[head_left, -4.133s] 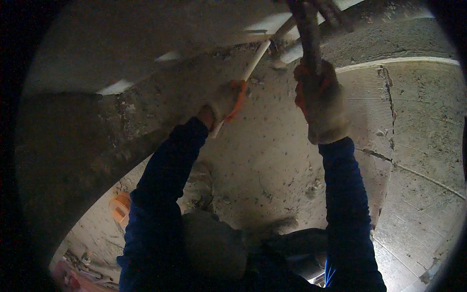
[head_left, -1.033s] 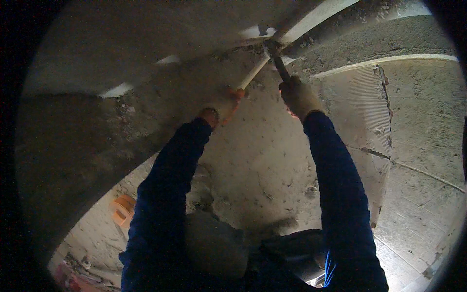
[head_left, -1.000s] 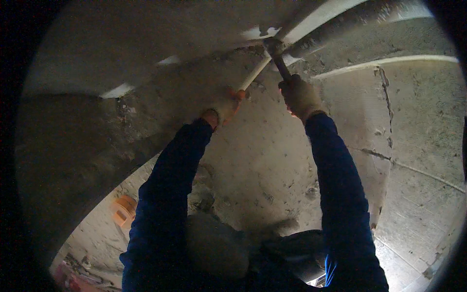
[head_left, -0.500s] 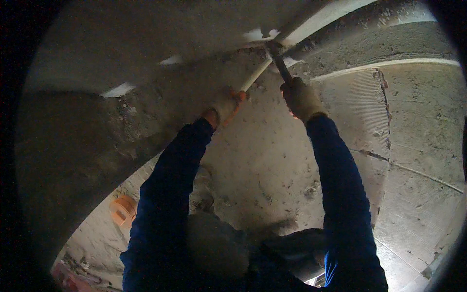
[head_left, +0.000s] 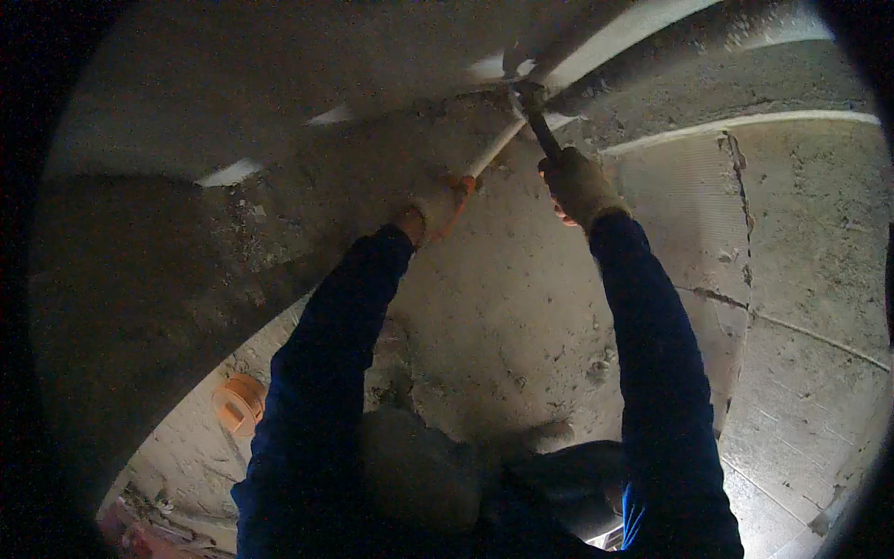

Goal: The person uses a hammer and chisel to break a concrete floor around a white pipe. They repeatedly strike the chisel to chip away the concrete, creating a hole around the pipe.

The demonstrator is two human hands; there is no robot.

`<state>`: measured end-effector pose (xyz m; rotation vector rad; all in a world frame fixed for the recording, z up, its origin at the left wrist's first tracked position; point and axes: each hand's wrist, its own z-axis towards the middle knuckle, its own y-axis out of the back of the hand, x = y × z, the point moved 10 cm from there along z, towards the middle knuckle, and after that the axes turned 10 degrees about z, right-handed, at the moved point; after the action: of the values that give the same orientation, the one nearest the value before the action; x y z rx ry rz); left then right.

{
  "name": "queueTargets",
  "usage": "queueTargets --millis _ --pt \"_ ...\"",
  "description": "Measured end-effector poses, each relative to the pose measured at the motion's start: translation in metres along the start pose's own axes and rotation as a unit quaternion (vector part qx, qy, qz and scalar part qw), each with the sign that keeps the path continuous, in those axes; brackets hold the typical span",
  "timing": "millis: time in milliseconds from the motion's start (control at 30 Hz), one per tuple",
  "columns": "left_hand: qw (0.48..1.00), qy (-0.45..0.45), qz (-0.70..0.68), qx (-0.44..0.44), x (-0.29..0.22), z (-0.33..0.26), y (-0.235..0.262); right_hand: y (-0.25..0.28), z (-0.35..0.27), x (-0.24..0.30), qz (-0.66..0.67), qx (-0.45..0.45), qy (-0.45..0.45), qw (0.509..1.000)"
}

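Observation:
My left hand, in a pale work glove with orange showing at the fingers, is closed round the lower end of a pale straight rod. The rod slants up to the right, toward the corner where the wall and the dark overhead surface meet. My right hand, also gloved, grips the dark handle of a hammer. The hammer's head is up by the rod's far end; shadow hides whether the two touch. Both arms reach forward in dark blue sleeves.
A rough grey surface lies between my arms. Tiles and a ridged, broken-edged patch are at the right. An orange round cap sits at the lower left. A pale ledge runs off at upper right.
Little differs. The hammer and my right hand are almost where they were, and the rod and my left hand have shifted very slightly to the right.

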<state>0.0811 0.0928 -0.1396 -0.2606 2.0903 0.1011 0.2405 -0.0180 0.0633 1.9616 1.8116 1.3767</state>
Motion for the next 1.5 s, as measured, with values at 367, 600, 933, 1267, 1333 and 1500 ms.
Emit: queueTargets --millis 367,600,933,1267,1333,1500 --pt "0.902 -0.057 -0.372 0.213 -0.039 -0.041 -0.037 0.048 -0.070 0.054 0.293 -0.010 0.156 0.943" --pt "0.933 -0.019 -0.316 0.171 0.000 -0.032 -0.026 0.044 -0.080 0.032 0.256 -0.010 0.143 0.956" --pt "0.954 0.074 0.201 -0.207 0.013 -0.014 0.016 0.054 -0.112 0.061 0.382 -0.005 0.353 0.854" --pt "0.900 -0.041 0.331 -0.279 -0.017 -0.011 0.007 -0.010 -0.016 -0.037 0.000 -0.026 0.018 0.999" --pt "0.911 -0.074 0.304 -0.270 -0.010 -0.001 -0.001 -0.013 -0.024 -0.041 0.114 0.034 -0.032 0.992" --pt "0.996 -0.027 -0.004 -0.084 0.016 -0.003 -0.005 0.019 -0.065 0.021 0.451 0.012 0.143 0.881"
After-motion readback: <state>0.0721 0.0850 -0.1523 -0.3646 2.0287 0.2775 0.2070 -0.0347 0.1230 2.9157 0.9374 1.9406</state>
